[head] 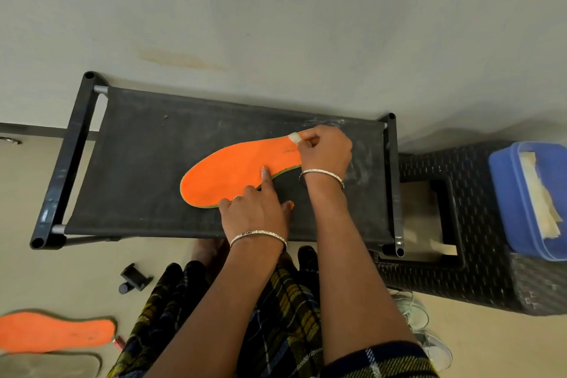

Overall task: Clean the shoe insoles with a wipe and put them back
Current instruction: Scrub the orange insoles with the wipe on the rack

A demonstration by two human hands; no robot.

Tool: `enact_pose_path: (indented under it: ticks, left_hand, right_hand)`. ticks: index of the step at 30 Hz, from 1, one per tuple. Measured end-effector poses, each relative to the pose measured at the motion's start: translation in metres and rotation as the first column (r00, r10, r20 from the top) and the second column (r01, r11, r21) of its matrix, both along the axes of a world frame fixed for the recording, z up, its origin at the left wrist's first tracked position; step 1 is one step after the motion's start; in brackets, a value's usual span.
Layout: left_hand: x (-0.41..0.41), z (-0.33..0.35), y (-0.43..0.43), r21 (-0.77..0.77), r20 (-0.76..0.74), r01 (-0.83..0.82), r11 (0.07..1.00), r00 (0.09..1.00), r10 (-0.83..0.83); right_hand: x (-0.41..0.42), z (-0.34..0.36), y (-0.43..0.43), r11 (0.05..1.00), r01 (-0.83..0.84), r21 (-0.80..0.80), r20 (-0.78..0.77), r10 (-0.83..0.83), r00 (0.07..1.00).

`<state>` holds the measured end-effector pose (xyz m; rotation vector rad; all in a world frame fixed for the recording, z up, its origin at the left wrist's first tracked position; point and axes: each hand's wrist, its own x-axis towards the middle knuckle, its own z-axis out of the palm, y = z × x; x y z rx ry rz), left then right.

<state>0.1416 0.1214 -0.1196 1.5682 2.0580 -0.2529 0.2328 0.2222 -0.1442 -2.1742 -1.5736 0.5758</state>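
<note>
- Orange insole [236, 172] runs from lower left to upper right across the black shelf [138, 147].
- At its upper-right end the right hand [325, 153] pinches the wipe [295, 137].
- Below, the left hand [254, 215] pins its lower edge with one straight finger.

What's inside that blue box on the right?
Pale, crumpled sheets, probably wipes, lie in the blue box. Its bottom beneath them is covered; its right side is cropped.

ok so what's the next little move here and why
Probably drag the wipe in the right hand along the orange insole toward its wide end: the wipe sits at the narrow end, most of the surface lies beyond it, and the left hand pins the near edge with a finger.
</note>
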Motion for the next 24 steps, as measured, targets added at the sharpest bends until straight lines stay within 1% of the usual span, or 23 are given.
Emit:
enact_pose_path:
  ticks: [1,2,3,5,7,9,11,12,13,15,16,17,18,19,20,22,23,24]
  left_hand:
    - [0.0,0.001,0.001,0.006,0.002,-0.004,1.0,1.0,0.004]
    - [0.0,0.002,0.001,0.007,0.003,-0.007,1.0,1.0,0.007]
    - [0.0,0.002,0.001,0.009,0.005,-0.009,1.0,1.0,0.009]
    - [0.0,0.003,0.001,0.017,0.008,-0.019,1.0,1.0,0.019]
    - [-0.001,0.003,0.002,0.024,0.013,-0.034,0.999,0.999,0.033]
    - [-0.002,0.004,0.002,0.051,0.016,-0.048,0.998,0.999,0.047]
    - [-0.003,0.004,0.001,0.09,0.008,-0.047,0.995,0.999,0.046]
    - [-0.005,0.005,0.001,0.097,0.004,-0.042,0.994,0.999,0.042]
    - [-0.005,0.005,0.001,0.099,0.002,-0.038,0.994,0.999,0.038]
    - [-0.007,0.006,0.002,0.118,0.001,-0.035,0.992,0.999,0.035]
    - [-0.009,0.006,0.002,0.132,0.002,-0.037,0.991,0.999,0.038]
    - [-0.01,0.006,0.002,0.142,0.005,-0.041,0.989,0.999,0.041]
    - [-0.011,0.006,0.002,0.147,0.009,-0.044,0.988,0.999,0.043]
    - [-0.012,0.006,0.002,0.15,0.014,-0.046,0.988,0.999,0.044]
    - [-0.013,0.006,0.001,0.155,0.018,-0.048,0.987,0.999,0.046]
    - [-0.014,0.006,0.002,0.168,0.02,-0.05,0.984,0.999,0.048]
    - [-0.014,0.006,0.002,0.174,0.017,-0.05,0.984,0.999,0.048]
    - [-0.014,0.006,0.003,0.174,0.018,-0.05,0.983,0.999,0.048]
  right_hand:
    - [0.003,0.001,0.0,0.999,0.042,0.014,0.017,-0.042,0.999]
    - [0.003,0.001,0.0,0.999,0.047,0.021,0.009,-0.047,0.999]
    - [0.003,0.001,0.0,1.0,0.014,0.018,-0.029,-0.013,1.0]
    - [0.0,0.002,-0.001,0.991,-0.134,-0.002,-0.177,0.132,0.975]
    - [-0.004,0.007,-0.004,0.95,-0.31,-0.046,-0.309,0.282,0.908]
    - [-0.007,0.009,-0.006,0.895,-0.434,-0.098,-0.353,0.377,0.856]
    - [-0.009,0.006,-0.006,0.857,-0.494,-0.148,-0.332,0.427,0.841]
    - [-0.01,0.003,-0.006,0.863,-0.482,-0.152,-0.291,0.427,0.856]
    - [-0.009,0.001,-0.004,0.893,-0.428,-0.139,-0.217,0.394,0.893]
    - [-0.002,-0.002,0.001,0.973,-0.221,-0.071,-0.047,0.218,0.975]
    - [0.003,-0.001,0.003,0.992,-0.119,-0.029,-0.004,0.119,0.993]
    - [0.006,0.001,0.004,0.998,-0.054,0.012,-0.001,0.054,0.999]
    - [0.008,0.002,0.004,0.999,-0.038,0.037,-0.034,0.039,0.999]
    - [0.006,0.003,0.003,0.996,-0.076,0.042,-0.091,0.08,0.993]
    - [0.003,0.005,0.002,0.986,-0.166,0.023,-0.15,0.168,0.974]
    - [-0.007,0.006,-0.003,0.924,-0.372,-0.085,-0.242,0.343,0.907]
    - [-0.011,0.005,-0.005,0.897,-0.423,-0.132,-0.26,0.38,0.887]
    - [-0.012,0.001,-0.004,0.902,-0.405,-0.15,-0.245,0.363,0.899]
